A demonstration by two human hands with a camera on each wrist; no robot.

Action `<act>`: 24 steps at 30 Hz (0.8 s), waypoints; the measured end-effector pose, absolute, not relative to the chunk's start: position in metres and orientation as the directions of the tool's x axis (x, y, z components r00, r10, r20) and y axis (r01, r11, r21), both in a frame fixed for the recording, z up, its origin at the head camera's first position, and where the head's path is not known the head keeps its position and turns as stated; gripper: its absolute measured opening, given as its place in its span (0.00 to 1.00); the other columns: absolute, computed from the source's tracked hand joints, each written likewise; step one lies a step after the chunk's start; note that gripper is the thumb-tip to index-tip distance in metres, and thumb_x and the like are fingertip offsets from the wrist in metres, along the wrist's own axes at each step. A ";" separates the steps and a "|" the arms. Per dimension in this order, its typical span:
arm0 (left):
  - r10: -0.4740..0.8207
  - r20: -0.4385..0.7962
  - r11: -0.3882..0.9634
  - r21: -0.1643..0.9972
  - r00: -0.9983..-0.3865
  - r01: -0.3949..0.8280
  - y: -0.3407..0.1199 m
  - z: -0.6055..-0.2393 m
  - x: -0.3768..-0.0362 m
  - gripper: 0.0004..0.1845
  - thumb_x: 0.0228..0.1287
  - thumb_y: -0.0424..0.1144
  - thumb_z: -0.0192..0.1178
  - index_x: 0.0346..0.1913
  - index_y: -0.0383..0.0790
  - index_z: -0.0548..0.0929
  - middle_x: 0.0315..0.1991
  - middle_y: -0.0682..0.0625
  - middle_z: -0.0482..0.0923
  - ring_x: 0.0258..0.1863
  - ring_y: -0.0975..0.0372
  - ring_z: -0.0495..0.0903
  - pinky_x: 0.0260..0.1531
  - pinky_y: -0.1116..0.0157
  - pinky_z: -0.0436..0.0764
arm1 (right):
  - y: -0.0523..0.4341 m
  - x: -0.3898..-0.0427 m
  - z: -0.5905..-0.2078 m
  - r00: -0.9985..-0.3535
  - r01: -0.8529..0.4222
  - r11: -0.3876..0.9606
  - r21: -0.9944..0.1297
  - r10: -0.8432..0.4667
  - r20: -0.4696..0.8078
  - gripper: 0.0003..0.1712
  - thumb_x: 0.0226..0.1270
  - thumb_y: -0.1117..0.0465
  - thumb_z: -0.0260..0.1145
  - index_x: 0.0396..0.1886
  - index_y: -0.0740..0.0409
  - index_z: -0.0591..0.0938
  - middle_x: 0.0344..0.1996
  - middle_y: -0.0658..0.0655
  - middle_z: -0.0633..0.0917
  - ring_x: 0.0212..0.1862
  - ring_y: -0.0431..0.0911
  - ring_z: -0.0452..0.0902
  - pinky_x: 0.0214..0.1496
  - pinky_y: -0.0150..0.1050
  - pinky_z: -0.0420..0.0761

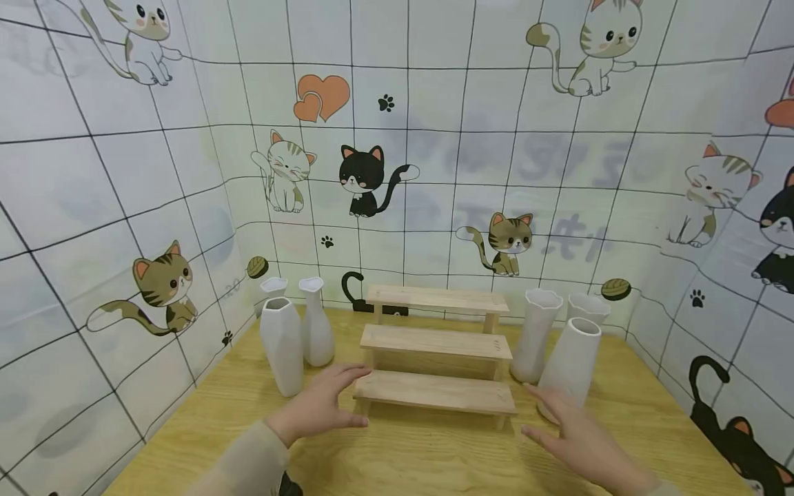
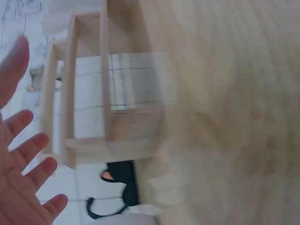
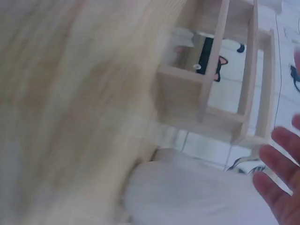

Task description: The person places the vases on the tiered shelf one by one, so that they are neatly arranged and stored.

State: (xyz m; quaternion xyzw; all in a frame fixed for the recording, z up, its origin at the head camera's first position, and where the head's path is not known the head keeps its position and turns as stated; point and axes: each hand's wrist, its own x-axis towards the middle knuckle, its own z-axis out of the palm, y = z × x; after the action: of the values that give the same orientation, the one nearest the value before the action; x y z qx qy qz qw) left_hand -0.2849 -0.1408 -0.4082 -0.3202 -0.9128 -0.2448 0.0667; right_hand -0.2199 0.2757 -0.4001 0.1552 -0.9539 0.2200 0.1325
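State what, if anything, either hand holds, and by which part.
Nothing is held: the left hand and right hand are open and empty near the wooden stand.

Wearing plain beige left sleeve (image 1: 238,463), full-length. Showing small rounded black piece (image 1: 289,486) just beneath, mostly cropped, can't identify. Showing only pale sliver of right sleeve (image 1: 665,489) at bottom edge. Bare-fingered on left hand (image 1: 322,408) and right hand (image 1: 579,441).
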 end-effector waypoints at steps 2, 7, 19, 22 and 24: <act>0.489 0.281 0.666 0.490 -0.826 0.562 -0.142 -0.415 -0.290 0.42 0.38 0.67 0.56 0.59 0.54 0.62 0.58 0.54 0.60 0.56 0.57 0.59 0.50 0.52 0.60 | 0.284 -0.221 -0.405 -0.924 -0.275 0.858 -0.435 -0.111 0.365 0.35 0.52 0.37 0.56 0.53 0.54 0.69 0.47 0.55 0.73 0.47 0.50 0.69 0.37 0.43 0.74; 0.351 0.269 0.605 0.666 -0.897 0.436 -0.139 -0.431 -0.297 0.36 0.42 0.61 0.60 0.55 0.49 0.67 0.55 0.53 0.63 0.53 0.55 0.62 0.49 0.52 0.62 | 0.303 -0.227 -0.416 -0.864 -0.146 0.815 -0.561 0.172 0.474 0.28 0.56 0.47 0.58 0.48 0.64 0.71 0.39 0.58 0.74 0.39 0.49 0.69 0.31 0.35 0.71; 0.237 0.121 0.437 0.873 -0.964 0.217 -0.138 -0.461 -0.311 0.42 0.40 0.52 0.66 0.59 0.45 0.58 0.59 0.43 0.54 0.55 0.47 0.57 0.42 0.52 0.68 | 0.324 -0.260 -0.432 -0.875 -0.044 0.546 -0.837 0.383 0.295 0.54 0.49 0.44 0.63 0.64 0.69 0.45 0.59 0.72 0.53 0.54 0.66 0.53 0.48 0.58 0.59; 0.253 0.105 0.388 0.900 -0.962 0.201 -0.141 -0.468 -0.317 0.44 0.42 0.49 0.66 0.61 0.44 0.54 0.60 0.41 0.52 0.55 0.47 0.58 0.43 0.53 0.68 | 0.327 -0.268 -0.434 -0.901 -0.038 0.514 -0.857 0.354 0.252 0.56 0.50 0.44 0.63 0.64 0.67 0.41 0.60 0.72 0.50 0.55 0.67 0.51 0.49 0.59 0.58; 0.273 0.097 0.356 0.914 -0.957 0.195 -0.143 -0.473 -0.321 0.45 0.43 0.48 0.66 0.62 0.44 0.52 0.61 0.41 0.51 0.55 0.46 0.58 0.44 0.53 0.67 | 0.329 -0.274 -0.436 -0.916 -0.039 0.488 -0.872 0.332 0.226 0.57 0.49 0.44 0.63 0.64 0.66 0.40 0.60 0.72 0.48 0.56 0.67 0.50 0.50 0.59 0.57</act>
State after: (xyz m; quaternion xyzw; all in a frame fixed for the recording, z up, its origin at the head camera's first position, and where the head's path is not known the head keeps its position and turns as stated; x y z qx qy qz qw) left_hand -0.3209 -0.1427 -0.4730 -0.1421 -0.8225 -0.5495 -0.0357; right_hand -0.2737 0.3286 -0.4356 -0.0869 -0.8422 0.4987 0.1857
